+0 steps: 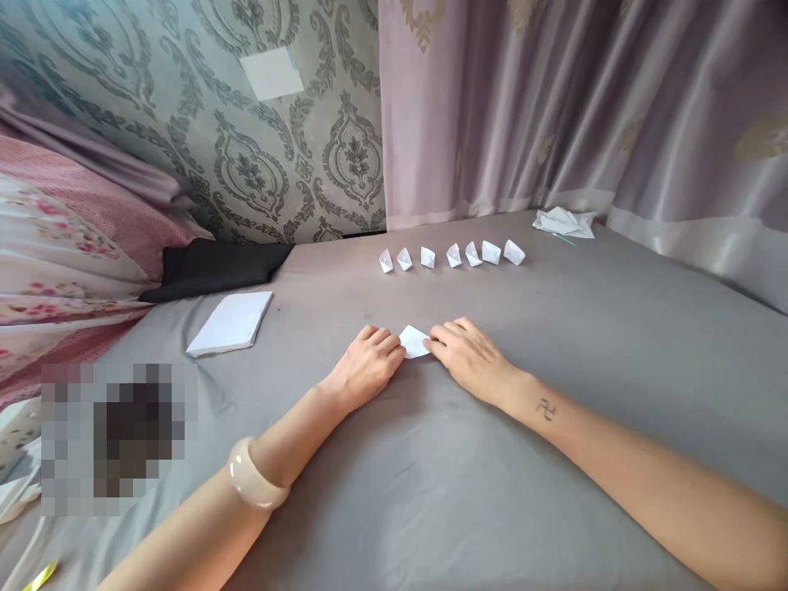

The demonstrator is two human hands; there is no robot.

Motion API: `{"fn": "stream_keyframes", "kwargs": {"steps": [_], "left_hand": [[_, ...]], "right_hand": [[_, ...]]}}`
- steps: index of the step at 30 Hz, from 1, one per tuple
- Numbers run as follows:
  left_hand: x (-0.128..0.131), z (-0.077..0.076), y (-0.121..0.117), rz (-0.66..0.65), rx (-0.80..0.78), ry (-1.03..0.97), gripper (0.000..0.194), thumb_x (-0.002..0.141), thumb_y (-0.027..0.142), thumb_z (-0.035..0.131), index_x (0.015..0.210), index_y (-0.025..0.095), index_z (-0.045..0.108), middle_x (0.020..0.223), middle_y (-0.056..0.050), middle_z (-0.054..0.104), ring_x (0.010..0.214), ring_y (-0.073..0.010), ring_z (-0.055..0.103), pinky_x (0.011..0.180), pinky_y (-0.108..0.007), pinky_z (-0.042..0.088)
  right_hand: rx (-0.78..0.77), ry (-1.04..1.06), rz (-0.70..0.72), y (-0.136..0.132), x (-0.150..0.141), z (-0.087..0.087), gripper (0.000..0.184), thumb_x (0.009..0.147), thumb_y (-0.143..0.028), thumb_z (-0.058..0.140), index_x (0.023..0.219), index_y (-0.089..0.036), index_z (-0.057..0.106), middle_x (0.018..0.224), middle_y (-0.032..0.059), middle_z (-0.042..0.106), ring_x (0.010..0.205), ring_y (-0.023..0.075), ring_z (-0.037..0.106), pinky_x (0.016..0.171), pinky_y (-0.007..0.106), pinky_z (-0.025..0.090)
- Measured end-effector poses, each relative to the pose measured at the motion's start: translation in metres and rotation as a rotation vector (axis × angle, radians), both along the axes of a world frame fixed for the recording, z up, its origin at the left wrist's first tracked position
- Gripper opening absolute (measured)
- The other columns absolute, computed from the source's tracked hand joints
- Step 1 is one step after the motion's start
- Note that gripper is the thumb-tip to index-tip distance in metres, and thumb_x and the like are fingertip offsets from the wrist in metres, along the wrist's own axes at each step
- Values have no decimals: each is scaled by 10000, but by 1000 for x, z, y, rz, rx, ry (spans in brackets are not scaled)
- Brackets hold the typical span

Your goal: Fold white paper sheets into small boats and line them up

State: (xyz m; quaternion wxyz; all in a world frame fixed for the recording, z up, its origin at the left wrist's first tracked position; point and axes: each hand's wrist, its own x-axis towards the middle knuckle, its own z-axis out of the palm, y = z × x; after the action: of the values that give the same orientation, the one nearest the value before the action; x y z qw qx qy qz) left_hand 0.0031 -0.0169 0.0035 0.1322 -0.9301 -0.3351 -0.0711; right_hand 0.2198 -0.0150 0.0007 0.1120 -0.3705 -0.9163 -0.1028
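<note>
A small folded piece of white paper [414, 341] lies between my two hands, low over the grey sheet. My left hand [371, 365] has its fingers closed on the paper's left edge. From the other side, my right hand [465, 355] pinches the right edge. The paper's peaked top points away from me, and its side ends are hidden under my fingers. Beyond my hands stands a row of several small folded paper boats [454, 255].
To the left lies a stack of white paper [231, 322], with a black cloth [222, 269] behind it. More folded white paper [563, 222] sits at the far right by the curtain [492, 107]. A pixelated patch covers the lower left.
</note>
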Motion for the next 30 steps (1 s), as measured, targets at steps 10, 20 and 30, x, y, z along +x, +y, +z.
{"fn": "stream_keyframes", "kwargs": {"steps": [10,20,30], "left_hand": [[-8,-6,-1,408,-473,-555,238,892,349,502,835,213,690,925,-59,639,878,-207,571,789,-331,449],[-7,1,1,567,-610,-687,296,851,398,506,782,193,708,918,-66,622,838,-198,589,763,-322,465],[-5,1,1,632,-638,-698,295,802,440,552,769,188,701,925,-49,631,765,-175,578,693,-302,459]], "right_hand": [[-426,483,-205,5,7,-6,238,925,-296,478,864,-244,702,970,22,628,769,145,576,687,292,415],[-675,668,-323,24,8,-6,269,830,-413,560,690,-228,695,982,20,602,661,115,526,640,297,418],[-770,600,-292,37,15,2,329,808,-433,562,597,-193,640,965,24,598,554,88,454,539,288,364]]}}
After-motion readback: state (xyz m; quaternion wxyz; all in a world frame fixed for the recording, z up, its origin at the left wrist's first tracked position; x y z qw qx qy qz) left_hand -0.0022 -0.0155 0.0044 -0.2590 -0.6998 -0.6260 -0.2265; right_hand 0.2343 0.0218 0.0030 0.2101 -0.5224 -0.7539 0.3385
